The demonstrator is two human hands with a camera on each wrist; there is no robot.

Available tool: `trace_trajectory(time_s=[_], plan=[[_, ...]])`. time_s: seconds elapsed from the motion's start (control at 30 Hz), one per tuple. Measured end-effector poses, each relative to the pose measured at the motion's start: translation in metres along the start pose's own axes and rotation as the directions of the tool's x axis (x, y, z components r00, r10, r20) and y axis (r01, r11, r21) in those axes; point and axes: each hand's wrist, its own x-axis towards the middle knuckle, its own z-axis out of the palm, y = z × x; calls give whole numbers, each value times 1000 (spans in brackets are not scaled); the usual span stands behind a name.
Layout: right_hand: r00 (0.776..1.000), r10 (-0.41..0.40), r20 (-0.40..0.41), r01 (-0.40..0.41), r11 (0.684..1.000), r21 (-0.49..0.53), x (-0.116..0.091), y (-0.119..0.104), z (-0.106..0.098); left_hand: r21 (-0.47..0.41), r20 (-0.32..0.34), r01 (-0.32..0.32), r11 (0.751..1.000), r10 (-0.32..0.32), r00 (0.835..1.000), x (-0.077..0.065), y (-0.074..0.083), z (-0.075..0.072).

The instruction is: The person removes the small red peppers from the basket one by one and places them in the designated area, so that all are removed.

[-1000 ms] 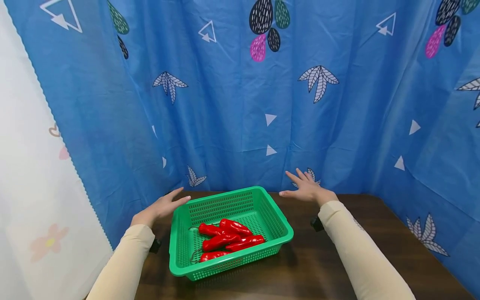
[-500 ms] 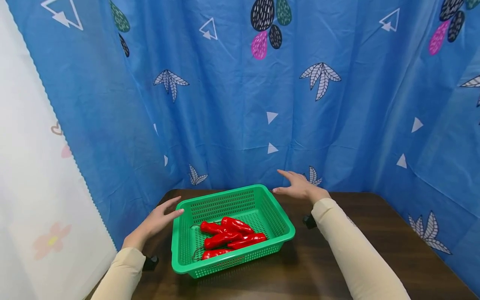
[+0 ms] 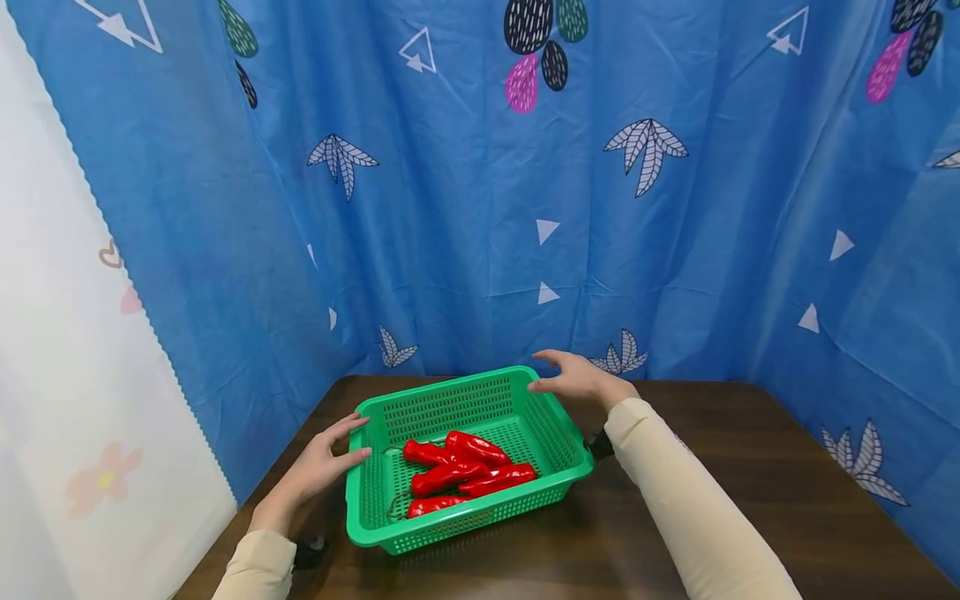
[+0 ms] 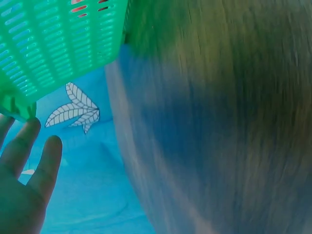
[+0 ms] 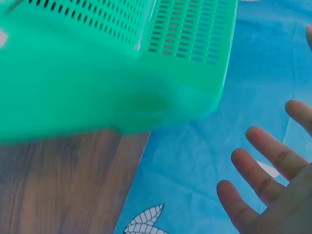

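A green perforated plastic basket [image 3: 487, 518] stands on the table, holding several shiny red peppers [image 3: 450, 477] with thin curled stems. My left hand [image 3: 318, 467] is at its left rim, thumb apart from the fingers, whose tips overlap the rim in the head view. In the left wrist view the fingers of that hand [image 4: 22, 190] reach up to the basket's corner [image 4: 63, 46]. At the far right corner hovers my right hand [image 3: 581, 379], thumb and fingers parted. The right wrist view shows its fingers spread [image 5: 287, 200], with a gap to the basket wall [image 5: 73, 97].
The dark brown wooden table [image 3: 720, 483] extends to the right of the basket. A blue patterned curtain [image 3: 450, 250] hangs right behind and to the right. A white curtain [image 3: 75, 333] hangs at the left. Dark wrist cameras [image 3: 309, 552] sit beneath the cuffs.
My right hand has moved left to the basket's far right corner. My left hand has come down and nearer along the left rim. The basket and peppers stay in place.
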Motion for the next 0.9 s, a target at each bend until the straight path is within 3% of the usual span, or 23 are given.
trace_trajectory(time_s=[0.3, 0.63, 0.9], plan=[[999, 9, 38, -11, 999, 39, 4, -6, 9, -187, -31, 12, 982, -18, 999, 1, -9, 16], [994, 14, 109, -29, 989, 144, 5, -11, 8, -259, -67, -11, 966, -6, 998, 10, -19, 31], [979, -43, 198, 2, 980, 201, 22, -27, 21, -331, -90, 17, 943, -49, 995, 0, -22, 31]])
